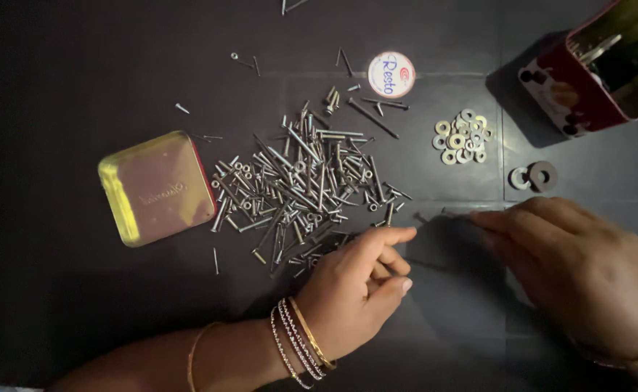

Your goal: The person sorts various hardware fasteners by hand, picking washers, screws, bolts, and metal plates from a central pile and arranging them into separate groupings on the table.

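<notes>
A heap of silver screws, nails and nuts [301, 185] lies on a dark surface. My left hand [359, 287], with bangles on the wrist, rests at the heap's lower right edge, its index finger stretched out and the other fingers curled. Whether it holds a small piece, I cannot tell. My right hand [580, 272] lies to the right, fingertips pinching a thin nail [458, 213] that points left. A small pile of washers [462, 136] sits above it.
A golden square tin lid [157, 187] lies left of the heap. A red tin box [602, 65] stands open at the top right. A round white cap [391, 74] lies near the top. Two dark rings [534, 176] lie beside the washers.
</notes>
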